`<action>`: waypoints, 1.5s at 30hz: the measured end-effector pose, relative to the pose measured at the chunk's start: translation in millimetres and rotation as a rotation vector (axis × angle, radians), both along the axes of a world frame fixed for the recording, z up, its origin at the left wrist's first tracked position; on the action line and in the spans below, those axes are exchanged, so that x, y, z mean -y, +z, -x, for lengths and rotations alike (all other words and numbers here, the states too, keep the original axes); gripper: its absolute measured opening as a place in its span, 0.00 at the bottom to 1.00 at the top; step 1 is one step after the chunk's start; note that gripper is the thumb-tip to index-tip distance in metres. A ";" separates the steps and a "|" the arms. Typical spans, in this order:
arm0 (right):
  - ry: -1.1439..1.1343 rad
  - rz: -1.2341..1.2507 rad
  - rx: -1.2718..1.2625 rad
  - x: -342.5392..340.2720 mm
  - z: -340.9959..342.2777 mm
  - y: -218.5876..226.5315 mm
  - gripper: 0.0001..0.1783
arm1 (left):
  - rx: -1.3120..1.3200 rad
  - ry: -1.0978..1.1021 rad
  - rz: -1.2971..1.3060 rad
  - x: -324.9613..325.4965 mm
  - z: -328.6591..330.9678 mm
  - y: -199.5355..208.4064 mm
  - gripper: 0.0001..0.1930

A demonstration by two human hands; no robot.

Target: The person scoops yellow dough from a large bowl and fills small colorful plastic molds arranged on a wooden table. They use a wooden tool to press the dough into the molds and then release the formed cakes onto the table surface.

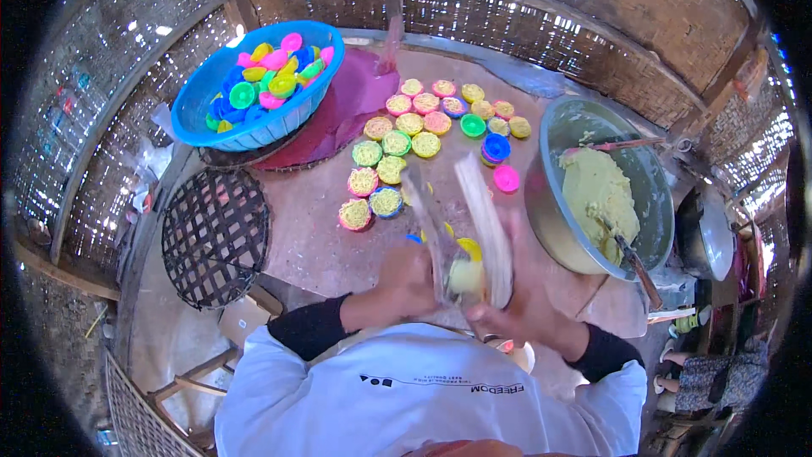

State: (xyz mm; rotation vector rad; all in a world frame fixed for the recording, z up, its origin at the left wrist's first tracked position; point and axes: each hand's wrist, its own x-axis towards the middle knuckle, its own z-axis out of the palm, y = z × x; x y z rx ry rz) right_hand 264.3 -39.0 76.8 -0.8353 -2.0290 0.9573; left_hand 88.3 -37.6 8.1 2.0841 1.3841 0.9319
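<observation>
Woven walls (541, 21) surround the left fingers (420, 275) and right fingers (486, 315), curled around a blurred two-armed wooden tool (485, 228).

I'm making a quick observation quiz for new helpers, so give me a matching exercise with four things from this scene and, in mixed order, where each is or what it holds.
1. Blue basket
2. Large basin
3. Dark lattice mat
4. Pale wooden tool

A. Between the left hand and the right hand
B. Holds pale dough
C. Holds a pile of coloured cups
D. Left of the filled cups

Pairs: 1-C, 2-B, 3-D, 4-A
</observation>
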 end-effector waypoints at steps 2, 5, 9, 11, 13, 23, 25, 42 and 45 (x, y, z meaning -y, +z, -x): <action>0.047 0.412 -0.094 -15.7 2.4 12.2 0.51 | 0.235 0.084 -0.077 -19.3 2.4 -1.6 0.27; 0.246 1.072 -0.062 -40.8 -47.6 17.3 0.48 | 0.219 -0.069 -0.175 -49.3 23.5 29.6 0.32; 0.436 0.977 -0.002 -64.1 -60.0 11.6 0.47 | 0.626 -0.594 -0.021 -84.0 79.1 68.8 0.36; 0.434 1.033 0.057 -66.5 -53.5 13.5 0.46 | 1.210 -0.591 0.016 -97.6 91.1 64.7 0.37; 0.450 1.141 0.117 -76.4 -48.4 2.1 0.46 | 1.808 -0.929 0.089 -108.4 85.5 69.6 0.37; 0.360 1.105 0.349 -92.5 -14.8 -16.1 0.45 | 1.888 -0.864 0.204 -108.5 91.2 -3.5 0.16; 0.437 1.069 0.422 -102.7 -17.1 -27.3 0.44 | 1.954 -0.801 0.260 -110.4 93.4 -15.2 0.16; 0.256 0.967 0.565 -97.9 2.7 -36.3 0.40 | 2.099 -0.800 0.294 -102.4 111.2 -44.3 0.20; 0.245 0.913 0.595 -97.0 3.2 -29.6 0.40 | 2.124 -0.742 0.307 -99.6 106.9 -51.2 0.20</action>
